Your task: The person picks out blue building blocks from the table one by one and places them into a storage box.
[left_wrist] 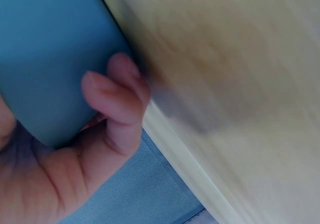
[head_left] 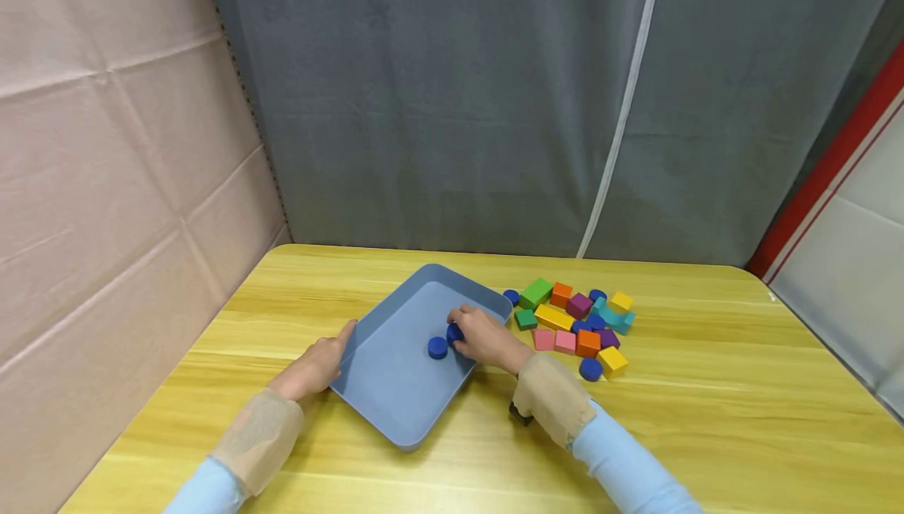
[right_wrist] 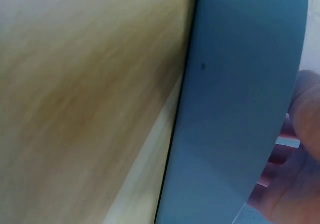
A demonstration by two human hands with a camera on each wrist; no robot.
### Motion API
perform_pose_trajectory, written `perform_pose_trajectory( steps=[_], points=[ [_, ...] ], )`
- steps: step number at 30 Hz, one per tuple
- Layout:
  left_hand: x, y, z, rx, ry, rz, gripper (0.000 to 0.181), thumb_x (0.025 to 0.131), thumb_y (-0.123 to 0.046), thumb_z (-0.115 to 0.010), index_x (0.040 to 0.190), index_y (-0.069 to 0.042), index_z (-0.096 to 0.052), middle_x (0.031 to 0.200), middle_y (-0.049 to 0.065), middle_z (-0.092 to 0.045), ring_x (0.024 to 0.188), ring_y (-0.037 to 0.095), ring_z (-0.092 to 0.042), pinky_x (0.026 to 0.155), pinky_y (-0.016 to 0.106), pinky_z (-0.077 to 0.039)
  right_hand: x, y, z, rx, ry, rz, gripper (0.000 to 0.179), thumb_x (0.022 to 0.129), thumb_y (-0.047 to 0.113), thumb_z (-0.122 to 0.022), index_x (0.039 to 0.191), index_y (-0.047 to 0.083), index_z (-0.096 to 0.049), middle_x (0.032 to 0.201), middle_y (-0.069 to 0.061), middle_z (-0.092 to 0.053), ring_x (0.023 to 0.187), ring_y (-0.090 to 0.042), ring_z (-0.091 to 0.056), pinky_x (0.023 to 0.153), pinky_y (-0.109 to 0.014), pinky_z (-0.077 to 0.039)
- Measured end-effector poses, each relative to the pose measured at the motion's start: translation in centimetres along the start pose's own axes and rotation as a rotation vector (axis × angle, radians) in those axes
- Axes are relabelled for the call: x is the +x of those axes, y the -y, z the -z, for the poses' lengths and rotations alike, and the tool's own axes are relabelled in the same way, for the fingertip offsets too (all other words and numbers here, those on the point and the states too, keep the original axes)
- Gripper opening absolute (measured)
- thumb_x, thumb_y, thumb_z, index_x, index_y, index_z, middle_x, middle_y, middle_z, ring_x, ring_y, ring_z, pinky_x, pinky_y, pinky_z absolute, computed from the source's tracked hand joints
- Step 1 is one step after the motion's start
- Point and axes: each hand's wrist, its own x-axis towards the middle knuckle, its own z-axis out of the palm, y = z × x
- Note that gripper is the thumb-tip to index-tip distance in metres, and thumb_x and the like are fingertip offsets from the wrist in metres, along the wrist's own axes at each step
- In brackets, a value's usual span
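Note:
A blue-grey rectangular tray [head_left: 395, 388] lies slantwise on the table. My left hand [head_left: 319, 365] grips its left side; in the left wrist view, curled fingers [left_wrist: 117, 101] press the outside of the tray wall [left_wrist: 45, 59]. Over the tray's right part, my right hand [head_left: 483, 339] holds a dark blue round block [head_left: 454, 333] near the tray floor. Just left of that block, another blue round block [head_left: 437, 348] rests in the tray. From the right wrist, the tray's outer wall [right_wrist: 235, 84] hides the held block and most of the fingers.
Right of the tray lie several colored blocks, among them a green block [head_left: 536, 293], a yellow bar [head_left: 554, 317], a teal curved block [head_left: 616, 318] and a blue round block [head_left: 590, 370]. A grey curtain [head_left: 452, 106] hangs behind the wooden table [head_left: 706, 420].

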Motion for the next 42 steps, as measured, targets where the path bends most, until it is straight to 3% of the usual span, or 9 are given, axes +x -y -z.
perform_pose_trajectory(
  steps=[10, 20, 35, 42],
  points=[
    [-0.09, -0.08, 0.02, -0.014, 0.007, 0.027, 0.071, 0.073, 0.015, -0.052, 0.135, 0.011, -0.019, 0.102, 0.032, -0.054, 0.096, 0.038, -0.054, 0.084, 0.049, -0.043, -0.10, -0.01, -0.16, -0.034, 0.083, -0.066, 0.028, 0.073, 0.009, -0.069, 0.099, 0.000, -0.061, 0.089, -0.013, -0.058, 0.077, -0.021, -0.058, 0.066, -0.030, -0.052],
    [-0.02, -0.12, 0.02, -0.014, 0.004, 0.028, 0.071, 0.074, 0.015, -0.053, 0.135, 0.011, -0.018, 0.105, 0.034, -0.053, 0.098, 0.039, -0.053, 0.086, 0.049, -0.042, -0.07, -0.01, -0.13, -0.024, 0.114, -0.104, 0.032, 0.073, 0.009, -0.070, 0.102, 0.001, -0.060, 0.092, -0.013, -0.059, 0.079, -0.021, -0.058, 0.068, -0.031, -0.052],
    [0.04, 0.05, -0.05, -0.028, 0.017, 0.041, 0.073, 0.074, 0.015, -0.052, 0.136, 0.009, -0.016, 0.107, 0.033, -0.052, 0.100, 0.040, -0.051, 0.087, 0.051, -0.040, -0.25, -0.15, -0.19, -0.012, 0.061, -0.084, 0.032, 0.077, 0.016, -0.068, 0.102, 0.000, -0.059, 0.090, -0.011, -0.058, 0.075, -0.019, -0.056, 0.068, -0.030, -0.051],
    [0.19, 0.40, -0.12, -0.004, 0.006, -0.001, 0.075, 0.073, 0.014, -0.053, 0.137, 0.007, -0.014, 0.099, 0.031, -0.055, 0.093, 0.039, -0.054, 0.082, 0.049, -0.044, -0.44, -0.25, -0.32, -0.030, 0.018, -0.058, 0.029, 0.078, 0.018, -0.066, 0.100, 0.001, -0.060, 0.085, -0.008, -0.056, 0.070, -0.016, -0.053, 0.063, -0.027, -0.050]
  ],
)
